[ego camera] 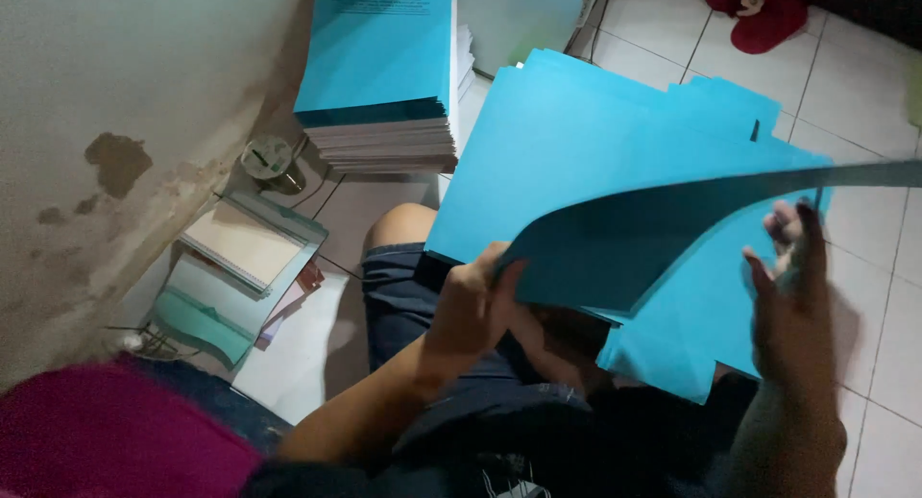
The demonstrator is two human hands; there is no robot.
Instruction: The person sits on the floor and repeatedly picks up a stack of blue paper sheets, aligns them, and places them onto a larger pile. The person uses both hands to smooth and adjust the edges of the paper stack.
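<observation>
On the seated person's lap rests a loose sheaf of blue sheets (595, 143), fanned unevenly so the far corners stick out past one another. The top blue sheet (634, 239) is lifted off the sheaf and bows upward in a long curve, its shaded underside toward the camera, likely raised to part it from the sheets below. The left hand (471, 306) is at the near edge of the sheaf, wrist bent, fingers clenched on the lifted sheet's near corner. The right hand (792, 296) stands upright at the right side of the sheaf, fingers spread and loose; whether they touch the lifted sheet's edge cannot be told. Beyond the sheaf, on the white tiled floor (864, 95), stands a tall stack of booklets (384, 85) with blue covers, squared up as if finished. Left of the sheaf, against a stained wall (115, 152), lie some spiral notebooks (240, 258) and a small round tin (269, 160). A red cloth (759, 13) lies far beyond the sheaf.
</observation>
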